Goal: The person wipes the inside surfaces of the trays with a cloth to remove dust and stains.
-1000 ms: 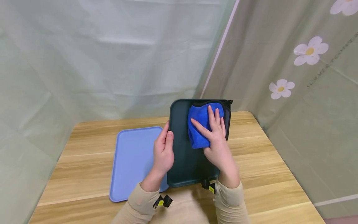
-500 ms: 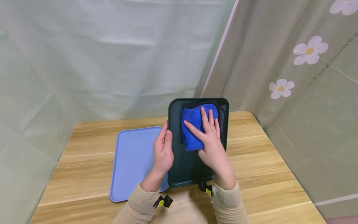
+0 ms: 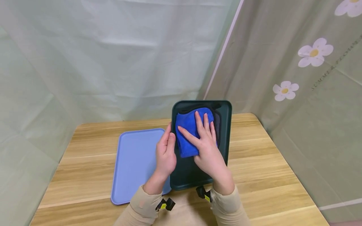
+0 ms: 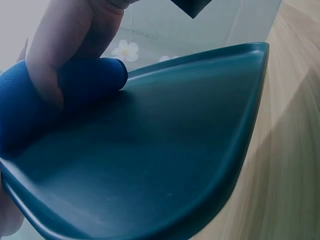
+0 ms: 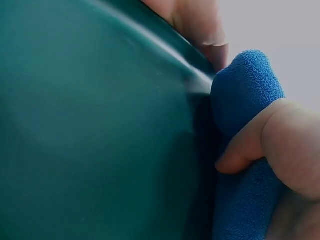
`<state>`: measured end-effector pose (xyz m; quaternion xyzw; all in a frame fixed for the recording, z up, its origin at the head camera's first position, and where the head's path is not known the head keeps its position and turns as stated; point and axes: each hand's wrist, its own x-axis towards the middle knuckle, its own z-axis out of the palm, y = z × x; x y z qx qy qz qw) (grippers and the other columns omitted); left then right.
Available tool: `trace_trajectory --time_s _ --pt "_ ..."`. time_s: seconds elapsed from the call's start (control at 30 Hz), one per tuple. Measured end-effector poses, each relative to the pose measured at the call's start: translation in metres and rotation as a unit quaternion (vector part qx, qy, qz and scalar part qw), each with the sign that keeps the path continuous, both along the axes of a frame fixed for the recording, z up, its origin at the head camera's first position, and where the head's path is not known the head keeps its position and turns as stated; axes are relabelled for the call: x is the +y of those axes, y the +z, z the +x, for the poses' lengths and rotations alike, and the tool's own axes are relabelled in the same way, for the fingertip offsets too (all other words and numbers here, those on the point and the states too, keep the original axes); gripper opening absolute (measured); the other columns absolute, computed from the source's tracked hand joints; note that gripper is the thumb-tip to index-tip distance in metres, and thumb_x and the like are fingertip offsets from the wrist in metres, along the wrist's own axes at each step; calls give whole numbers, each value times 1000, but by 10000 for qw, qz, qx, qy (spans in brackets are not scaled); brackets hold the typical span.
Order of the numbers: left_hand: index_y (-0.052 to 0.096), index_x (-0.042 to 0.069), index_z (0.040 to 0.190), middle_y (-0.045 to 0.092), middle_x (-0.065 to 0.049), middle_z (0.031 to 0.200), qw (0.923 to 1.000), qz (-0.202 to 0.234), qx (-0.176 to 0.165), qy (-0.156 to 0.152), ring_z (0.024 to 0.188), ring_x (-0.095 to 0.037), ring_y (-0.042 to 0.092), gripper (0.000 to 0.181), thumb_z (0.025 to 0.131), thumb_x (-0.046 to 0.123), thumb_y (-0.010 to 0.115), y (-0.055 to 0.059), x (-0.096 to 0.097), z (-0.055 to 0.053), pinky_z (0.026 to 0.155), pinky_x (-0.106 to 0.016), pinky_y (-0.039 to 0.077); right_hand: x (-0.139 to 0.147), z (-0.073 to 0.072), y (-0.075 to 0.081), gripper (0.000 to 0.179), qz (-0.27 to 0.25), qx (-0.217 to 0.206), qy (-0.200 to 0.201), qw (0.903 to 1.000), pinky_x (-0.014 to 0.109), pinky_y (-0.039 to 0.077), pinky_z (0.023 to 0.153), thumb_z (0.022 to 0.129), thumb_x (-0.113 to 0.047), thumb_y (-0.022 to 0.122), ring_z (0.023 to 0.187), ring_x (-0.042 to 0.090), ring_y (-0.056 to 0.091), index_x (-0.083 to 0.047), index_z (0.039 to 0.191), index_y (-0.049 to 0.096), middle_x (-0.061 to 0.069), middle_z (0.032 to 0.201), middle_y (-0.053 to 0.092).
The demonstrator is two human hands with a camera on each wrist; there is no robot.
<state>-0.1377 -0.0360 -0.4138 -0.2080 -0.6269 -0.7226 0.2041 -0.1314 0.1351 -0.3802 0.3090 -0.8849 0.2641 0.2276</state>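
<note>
A dark green rectangular tray [image 3: 186, 174] is held tilted up above the table. My left hand [image 3: 166, 155] grips its left edge, thumb along the front rim and fingers behind. A folded blue cloth [image 3: 184, 146] with dark edging lies against the tray's face, on the upper and left part. My right hand [image 3: 207, 152] presses on this cloth with fingers spread. In the right wrist view, its thumb [image 5: 245, 150] hooks over the edge of the cloth [image 5: 247, 95]. The left wrist view shows the tray's smooth inner face [image 4: 160, 145] with its raised rim.
A light blue tray [image 3: 134, 163] lies flat on the wooden table [image 3: 260, 160], partly under the left arm and green tray. Pale curtains [image 3: 135, 62] surround the table, with white flowers [image 3: 315, 52] printed at right. Small black cameras sit at both wrists.
My right hand has slid the blue cloth leftward and slightly down across the green tray, from its right edge toward its left. The left hand stays nearly still on the tray's edge.
</note>
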Motion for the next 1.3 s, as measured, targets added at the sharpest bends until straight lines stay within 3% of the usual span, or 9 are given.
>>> trace_trajectory --time_s 0.57,1.3 --pt "41 -1 162 50 -12 162 9999 18 97 31 146 -28 51 46 117 8 37 -2 0 0 115 -36 45 -5 1 -1 107 60 43 11 10000 67 -2 126 69 21 78 162 42 -10 -32 159 54 8 180 -3" --pt "42 1 162 49 -10 163 9998 -45 132 161 148 -27 49 46 116 6 40 -3 -4 -2 117 -35 42 8 -3 0 105 -86 -18 -217 9997 67 -2 126 72 21 78 162 42 -10 -33 158 55 6 180 -2"
